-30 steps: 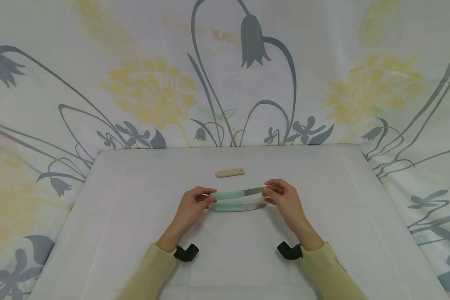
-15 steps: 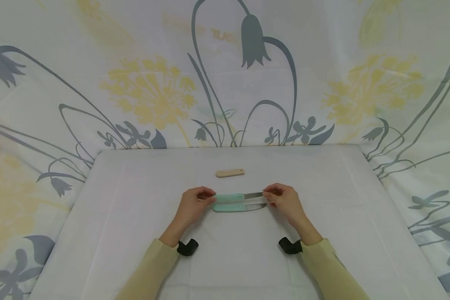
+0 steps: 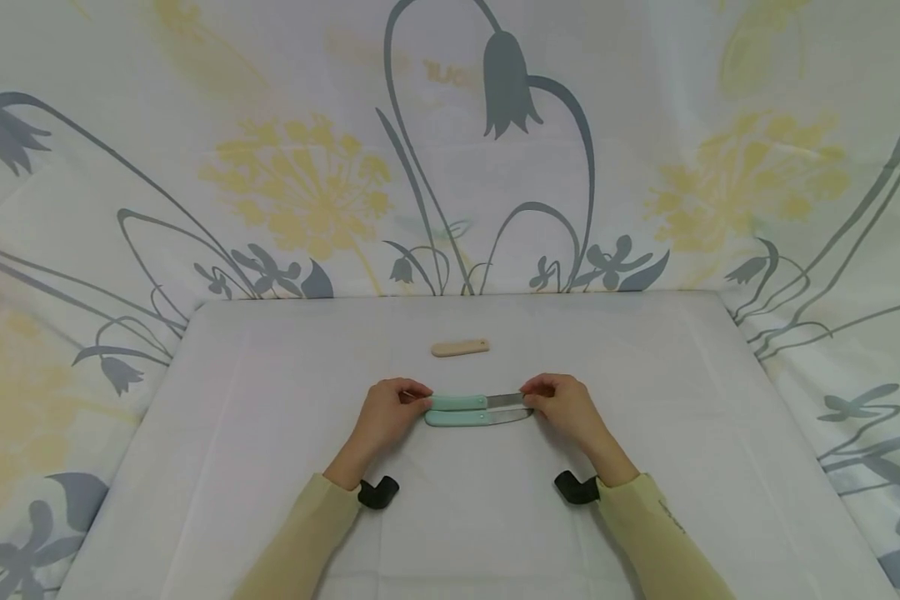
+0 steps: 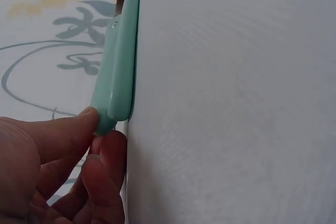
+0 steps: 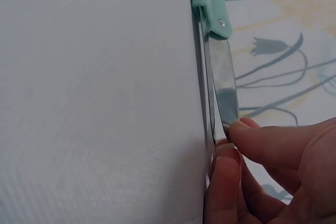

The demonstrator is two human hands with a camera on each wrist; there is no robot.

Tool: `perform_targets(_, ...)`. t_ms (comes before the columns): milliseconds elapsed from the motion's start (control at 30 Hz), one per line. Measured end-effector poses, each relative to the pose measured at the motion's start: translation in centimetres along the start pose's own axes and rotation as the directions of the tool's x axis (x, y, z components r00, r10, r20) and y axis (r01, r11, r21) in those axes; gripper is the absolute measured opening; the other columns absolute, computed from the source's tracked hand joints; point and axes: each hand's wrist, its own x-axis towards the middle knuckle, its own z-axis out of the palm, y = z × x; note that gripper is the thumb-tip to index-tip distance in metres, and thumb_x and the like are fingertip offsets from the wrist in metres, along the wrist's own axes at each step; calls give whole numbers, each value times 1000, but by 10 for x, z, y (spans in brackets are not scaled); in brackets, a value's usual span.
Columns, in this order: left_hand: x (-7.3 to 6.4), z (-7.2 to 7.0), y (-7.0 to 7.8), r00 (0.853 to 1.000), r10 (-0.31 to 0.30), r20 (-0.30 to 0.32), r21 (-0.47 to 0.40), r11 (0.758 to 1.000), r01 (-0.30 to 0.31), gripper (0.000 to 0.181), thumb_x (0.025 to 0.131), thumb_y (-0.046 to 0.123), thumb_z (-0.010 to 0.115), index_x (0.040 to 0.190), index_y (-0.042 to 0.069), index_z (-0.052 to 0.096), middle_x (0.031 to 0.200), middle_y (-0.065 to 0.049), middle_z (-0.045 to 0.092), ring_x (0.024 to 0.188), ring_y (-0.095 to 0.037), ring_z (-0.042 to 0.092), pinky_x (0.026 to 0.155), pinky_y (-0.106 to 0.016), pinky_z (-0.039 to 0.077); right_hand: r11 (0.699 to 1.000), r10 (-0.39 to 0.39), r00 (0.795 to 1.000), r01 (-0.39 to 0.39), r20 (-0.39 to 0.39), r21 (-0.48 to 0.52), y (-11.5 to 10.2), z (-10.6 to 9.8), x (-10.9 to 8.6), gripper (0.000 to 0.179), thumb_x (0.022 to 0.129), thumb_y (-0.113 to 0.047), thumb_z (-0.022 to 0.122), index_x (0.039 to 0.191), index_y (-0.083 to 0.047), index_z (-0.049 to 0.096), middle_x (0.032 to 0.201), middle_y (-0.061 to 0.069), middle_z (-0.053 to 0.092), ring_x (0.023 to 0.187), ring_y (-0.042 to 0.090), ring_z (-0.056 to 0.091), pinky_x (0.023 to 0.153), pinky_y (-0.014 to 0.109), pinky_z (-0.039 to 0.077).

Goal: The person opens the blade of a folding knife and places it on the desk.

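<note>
Two knives with mint-green handles lie side by side, blades to the right. My left hand (image 3: 390, 414) pinches the handle end of the far knife (image 3: 457, 402) between thumb and fingers. At its other end, my right hand (image 3: 566, 406) pinches the blade tip. The near knife (image 3: 457, 418) rests on the table just in front, nearly touching the held one. In the left wrist view the held handle (image 4: 105, 77) is tilted behind the near handle (image 4: 124, 56). The right wrist view shows the thumb on the held blade (image 5: 227, 85).
Beyond the knives a small beige handle-shaped piece (image 3: 460, 347) with a hole at one end lies on the white-covered table (image 3: 270, 350). A flower-printed cloth (image 3: 450, 167) hangs behind and around the table. Black wrist cameras (image 3: 378, 492) sit at both cuffs.
Both hands have brought the held knife down and nearer, closing the gap to the near knife. The near knife and the beige piece have stayed in place.
</note>
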Motion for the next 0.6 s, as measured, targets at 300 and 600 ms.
perform_targets(300, 3, 3, 0, 1000, -30, -3, 36, 999, 30, 10, 89, 16, 76, 99, 12, 77, 91, 2, 70, 80, -13, 61, 74, -34, 49, 998, -1, 1000, 1, 1, -66, 0, 0, 0, 15, 91, -7, 70, 105, -3, 75, 98, 8, 69, 84, 21, 58, 70, 31, 47)
perform_targets(600, 2, 5, 1, 999, -38, -11, 53, 998, 39, 12, 90, 15, 75, 101, 11, 76, 92, 0, 68, 81, -14, 60, 73, -34, 49, 996, -22, 1000, 24, 15, -87, -4, -2, -4, 18, 93, -6, 68, 109, -2, 75, 103, 11, 63, 91, 25, 58, 74, 33, 47)
